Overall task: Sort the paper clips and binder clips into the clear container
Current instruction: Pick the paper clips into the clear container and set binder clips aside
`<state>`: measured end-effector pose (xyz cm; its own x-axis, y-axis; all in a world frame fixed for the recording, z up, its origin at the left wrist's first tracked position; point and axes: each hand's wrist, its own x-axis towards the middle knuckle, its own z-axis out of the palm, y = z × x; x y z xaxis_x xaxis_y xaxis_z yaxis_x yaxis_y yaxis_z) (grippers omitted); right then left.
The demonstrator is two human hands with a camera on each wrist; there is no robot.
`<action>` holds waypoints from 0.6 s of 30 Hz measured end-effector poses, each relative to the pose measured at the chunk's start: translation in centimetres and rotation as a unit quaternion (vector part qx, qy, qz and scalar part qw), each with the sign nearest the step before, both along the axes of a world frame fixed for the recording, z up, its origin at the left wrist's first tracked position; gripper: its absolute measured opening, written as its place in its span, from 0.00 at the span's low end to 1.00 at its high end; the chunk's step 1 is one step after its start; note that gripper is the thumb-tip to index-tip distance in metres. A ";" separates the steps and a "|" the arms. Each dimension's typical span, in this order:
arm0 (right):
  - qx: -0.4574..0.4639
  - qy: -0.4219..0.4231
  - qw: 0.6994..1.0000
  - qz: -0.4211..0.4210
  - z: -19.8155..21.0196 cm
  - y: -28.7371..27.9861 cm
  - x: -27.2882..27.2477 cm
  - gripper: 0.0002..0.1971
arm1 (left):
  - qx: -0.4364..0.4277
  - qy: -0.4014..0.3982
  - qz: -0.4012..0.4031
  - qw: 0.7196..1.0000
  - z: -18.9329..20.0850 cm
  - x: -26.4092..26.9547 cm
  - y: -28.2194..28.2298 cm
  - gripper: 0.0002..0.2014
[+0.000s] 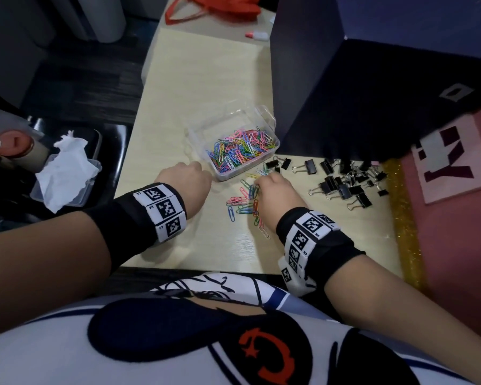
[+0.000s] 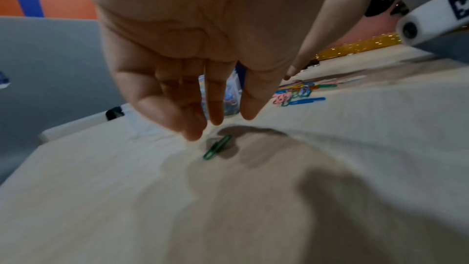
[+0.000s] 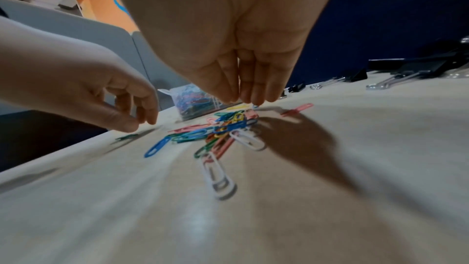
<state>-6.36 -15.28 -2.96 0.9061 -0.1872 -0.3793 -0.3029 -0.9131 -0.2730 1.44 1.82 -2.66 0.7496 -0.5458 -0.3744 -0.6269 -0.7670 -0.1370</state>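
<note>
- The table (image 1: 206, 79) carried everything, and the clear container (image 1: 206, 129) served as the landmark near its middle, probably set there so both hands could reach it.
- The clear container had two compartments: the nearer one was heaped with coloured paper clips, the farther one looked bare, likely kept for the other sort.
- The binder clips (image 1: 345, 184) lay scattered to the right of the container, all black, handles pointing every way; none seemed to be inside yet.
- The loose paper clips (image 1: 245, 201) lay in a small tangle just in front of the container's near right corner, long axes mixed, with a white paper clip (image 3: 218, 176) at the near edge pointing roughly toward the container.
- The right hand (image 1: 275, 195) hung over that tangle, fingers straight and pressed together, tips pointing down at its far edge; judged to be gathering clips, and I could not tell whether it held any.
- The left hand (image 1: 186, 179) hovered just left of the container, fingers loosely bent downward and holding nothing.
- A green paper clip (image 2: 217, 147) lay flat just under those fingertips, apart from the tangle, long axis slanted toward the container; likely the next pick.
</note>
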 end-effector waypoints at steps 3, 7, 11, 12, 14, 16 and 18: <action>0.010 0.018 1.000 0.017 0.3 -0.3 0.6 0.33 | -0.010 0.050 0.020 0.999 -0.4 0.1 0.2 0.10; -0.030 0.028 0.996 0.085 0.4 -0.5 0.4 0.35 | -0.031 0.088 -0.073 0.993 -1.1 -0.9 -0.5 0.10; -0.027 0.007 0.992 0.121 -0.2 -0.1 -0.8 0.28 | -0.089 0.128 -0.135 0.979 -1.4 -2.3 -2.0 0.18; -0.015 0.005 0.993 0.120 -0.3 -0.1 -0.9 0.26 | -0.098 0.134 -0.138 0.976 -1.4 -2.5 -2.2 0.22; 0.016 -0.004 0.996 0.093 -0.2 -0.5 -0.9 0.23 | -0.113 0.135 -0.139 0.975 -1.3 -2.5 -2.6 0.30; 0.025 -0.008 0.998 0.049 0.1 -1.0 -1.0 0.26 | -0.114 0.125 -0.138 0.976 -1.3 -2.3 -2.8 0.33; 0.001 0.051 0.999 -0.001 0.4 -1.4 -1.4 0.41 | -0.116 0.123 -0.129 0.977 -1.4 -1.9 -3.1 0.35</action>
